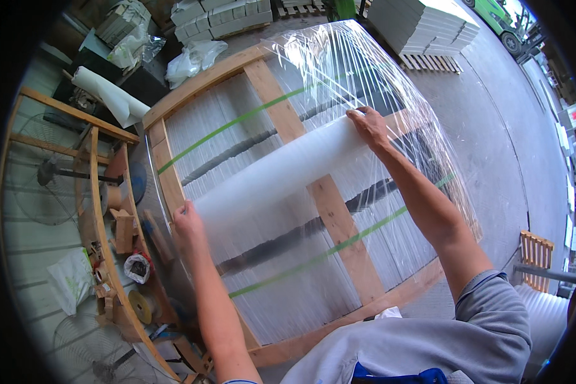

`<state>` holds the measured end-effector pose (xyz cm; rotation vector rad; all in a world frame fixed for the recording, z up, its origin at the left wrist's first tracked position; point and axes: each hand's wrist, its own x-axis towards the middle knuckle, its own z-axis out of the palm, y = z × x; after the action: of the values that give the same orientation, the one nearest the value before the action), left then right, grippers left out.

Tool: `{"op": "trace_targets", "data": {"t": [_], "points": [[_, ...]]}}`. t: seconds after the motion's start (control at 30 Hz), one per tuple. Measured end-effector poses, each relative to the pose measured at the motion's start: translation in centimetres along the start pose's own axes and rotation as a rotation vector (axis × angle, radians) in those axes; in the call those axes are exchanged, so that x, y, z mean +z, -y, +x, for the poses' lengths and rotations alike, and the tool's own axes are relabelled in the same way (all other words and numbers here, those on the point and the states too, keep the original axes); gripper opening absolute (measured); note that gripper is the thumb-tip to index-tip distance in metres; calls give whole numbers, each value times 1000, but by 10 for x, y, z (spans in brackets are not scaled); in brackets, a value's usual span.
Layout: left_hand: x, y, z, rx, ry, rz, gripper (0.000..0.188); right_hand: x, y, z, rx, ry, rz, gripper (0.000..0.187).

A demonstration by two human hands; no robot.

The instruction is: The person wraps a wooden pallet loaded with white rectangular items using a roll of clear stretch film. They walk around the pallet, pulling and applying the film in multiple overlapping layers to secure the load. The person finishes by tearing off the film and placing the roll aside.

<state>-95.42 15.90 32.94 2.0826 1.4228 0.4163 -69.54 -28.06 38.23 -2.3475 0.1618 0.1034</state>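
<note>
Film roll [278, 165] lies diagonally over wood-framed load [331, 201], left end nearer, right end farther. Left hand [191, 227]: grip clamped on roll's left end, by load's left edge. Right hand [369, 128]: grip clamped on right end, inside load's right edge. Clear wrap [365, 51] covers load's far-right corner and right edge. Wooden rack [77, 114] close on left, tight room. Grey floor [499, 121] stretches wide on right; white board stack [416, 32] near far-right corner.
</note>
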Motion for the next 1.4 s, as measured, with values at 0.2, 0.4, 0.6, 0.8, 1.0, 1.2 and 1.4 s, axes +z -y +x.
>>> {"op": "trace_targets", "data": {"t": [0.2,0.4,0.6,0.8,1.0,1.2,1.4], "points": [[-5,-16,-11,111,-165,104,38,14,-7,2,-30,-143,-122,55],[-14,-44,-31,-58,-188,161,46,17,-14,7,-108,-148,-171,55],[-26,-58,-39,-170,-171,164,53,13,9,-10,-357,-176,-602,51],[-29,-49,-28,-143,4,24,53,109,98,-162,-941,-373,-392,45],[-66,-2,-15,152,219,-124,55,244,163,-269,-602,-394,-706,66],[-171,216,-16,612,269,-719,16,253,146,-251,-633,-393,-803,60],[-277,459,-8,-450,569,-588,21,251,153,-254,-660,-364,-893,56]]}}
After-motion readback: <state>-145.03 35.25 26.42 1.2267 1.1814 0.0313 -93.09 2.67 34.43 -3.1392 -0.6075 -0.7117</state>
